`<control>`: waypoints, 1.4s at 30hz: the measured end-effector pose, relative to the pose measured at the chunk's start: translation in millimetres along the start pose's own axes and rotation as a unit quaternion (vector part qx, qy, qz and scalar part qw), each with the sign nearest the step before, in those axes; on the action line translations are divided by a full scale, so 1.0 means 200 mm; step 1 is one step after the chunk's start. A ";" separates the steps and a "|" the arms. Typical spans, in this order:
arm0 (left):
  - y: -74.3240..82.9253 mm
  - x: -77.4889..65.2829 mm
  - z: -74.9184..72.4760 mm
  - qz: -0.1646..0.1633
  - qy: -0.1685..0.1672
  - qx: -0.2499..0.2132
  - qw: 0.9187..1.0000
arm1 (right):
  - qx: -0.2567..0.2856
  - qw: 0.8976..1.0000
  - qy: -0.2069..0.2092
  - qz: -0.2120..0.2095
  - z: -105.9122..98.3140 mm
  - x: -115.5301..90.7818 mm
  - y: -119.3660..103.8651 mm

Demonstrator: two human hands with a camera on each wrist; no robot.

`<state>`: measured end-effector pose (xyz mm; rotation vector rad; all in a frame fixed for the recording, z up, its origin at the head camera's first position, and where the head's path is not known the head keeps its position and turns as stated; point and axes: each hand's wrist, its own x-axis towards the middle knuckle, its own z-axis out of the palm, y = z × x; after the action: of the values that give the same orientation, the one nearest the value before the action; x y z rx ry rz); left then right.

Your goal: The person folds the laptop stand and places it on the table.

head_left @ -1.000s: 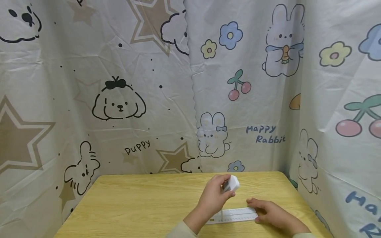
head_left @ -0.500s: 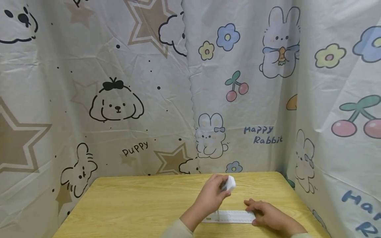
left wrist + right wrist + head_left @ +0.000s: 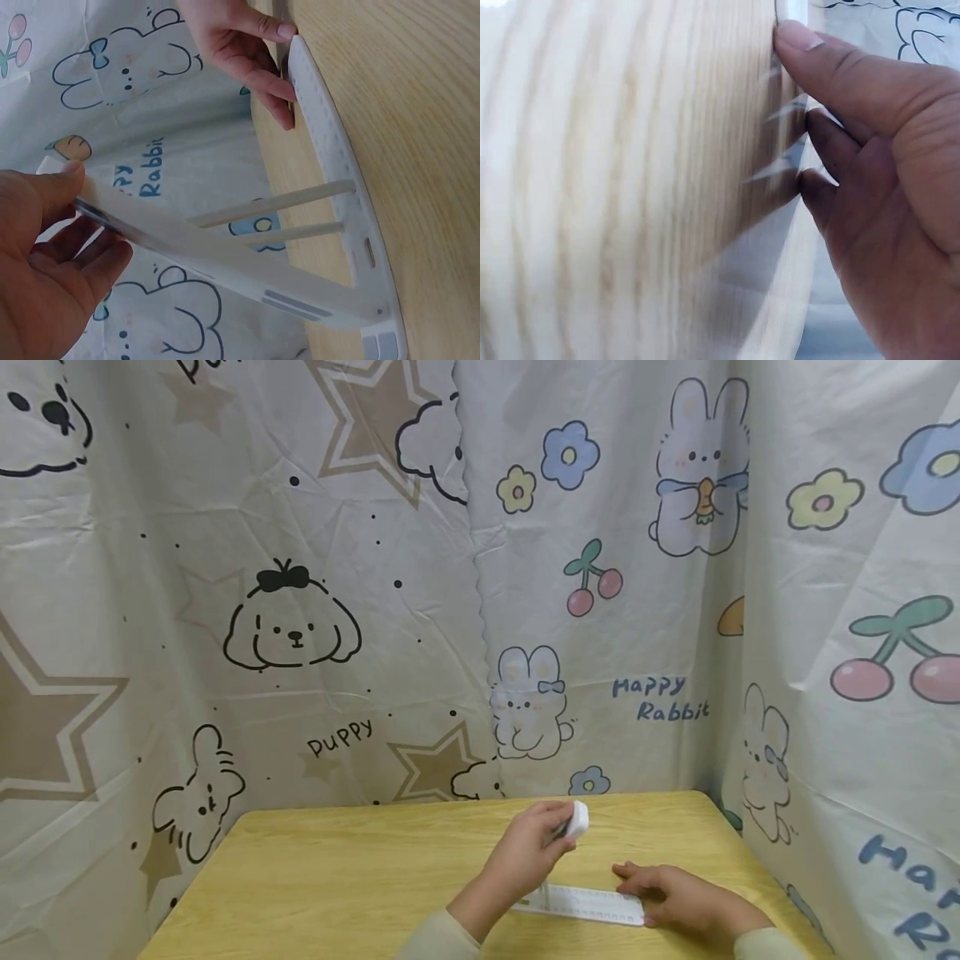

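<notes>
A white folding stand (image 3: 330, 150) has a long notched base and an upper arm (image 3: 191, 244) hinged to it near one end. Two thin rods (image 3: 277, 204) span the gap between base and arm, so the stand is partly unfolded. My left hand (image 3: 528, 847) grips the raised free end of the arm between thumb and fingers. At the other end of the base, my right hand (image 3: 690, 897) holds it, thumb on one edge and fingers on the other. In the right wrist view, the right hand (image 3: 889, 165) hides most of what it holds.
The stand's base lies at the wooden table (image 3: 337, 860), towards its front right. Behind and to the right hang curtains (image 3: 420, 635) printed with cartoon puppies, rabbits, flowers and cherries.
The base has turned slightly, its right end now nearer the front. The raised arm has turned, showing more of its edge. The head view has shifted a little; both hands keep their hold.
</notes>
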<state>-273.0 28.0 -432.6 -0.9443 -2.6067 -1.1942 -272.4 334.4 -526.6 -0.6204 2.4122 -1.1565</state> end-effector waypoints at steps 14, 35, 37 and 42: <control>-0.05 -0.02 0.01 0.045 0.033 -0.020 0.998 | -0.009 0.999 0.016 -0.039 0.07 0.00 0.02; -0.03 -0.03 0.06 -0.002 0.067 -0.003 0.998 | -0.056 0.998 0.014 -0.035 0.05 0.02 -0.01; -0.04 -0.02 0.05 -0.001 0.069 -0.005 0.998 | -0.053 0.998 0.016 -0.037 0.07 0.03 -0.02; -0.07 -0.01 0.03 0.013 0.076 -0.007 0.997 | -0.066 0.997 0.013 -0.038 0.11 0.05 -0.05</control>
<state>-278.0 24.5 -447.3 -0.8512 -2.4640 -1.2295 -267.2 308.6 -532.4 -0.7492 2.5228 -1.0465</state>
